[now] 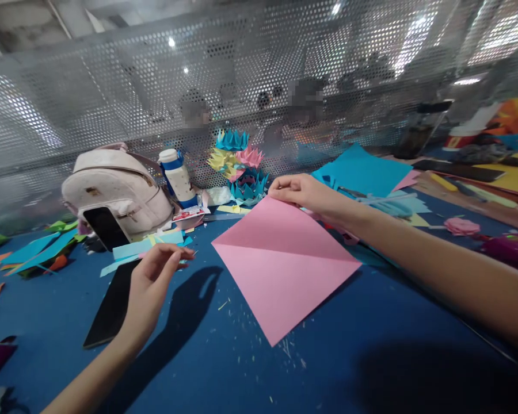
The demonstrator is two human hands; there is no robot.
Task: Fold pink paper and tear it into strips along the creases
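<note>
One pink paper square (280, 264), creased corner to corner, lies flat mid-table on the blue table (371, 345), its near corner pointing at me with bare cloth all around that tip. My left hand (153, 282) hovers just left of it, fingers loosely apart and gripping nothing, above one black phone (110, 307). My right hand (302, 192) pinches the sheet's far corner shut; beyond sit one white backpack (116, 187), one bottle (176, 175), and a stack of paper flowers (239, 167).

A pink paper square (280, 261) lies on the blue table (371, 345), near a white backpack (116, 190) and black phone (110, 305).
</note>
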